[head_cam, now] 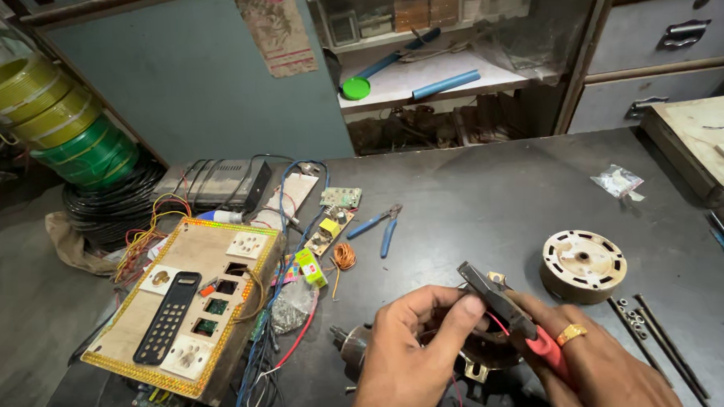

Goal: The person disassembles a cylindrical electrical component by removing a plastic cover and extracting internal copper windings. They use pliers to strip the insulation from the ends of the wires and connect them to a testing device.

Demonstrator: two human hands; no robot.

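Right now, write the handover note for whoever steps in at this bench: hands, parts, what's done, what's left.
Left hand: fingers closed on the jaw end of the red-handled pliers, above a metal motor part.
Right hand: wrapped round the pliers' red grips.
Parts: round motor housing sits apart on the table; long bolts lie to its right; blue-handled pliers and small circuit boards lie farther back; wooden switch board on the left.
Done: housing and bolts lie separate from the motor part.
Left: what the pliers grip is hidden, so I cannot tell.
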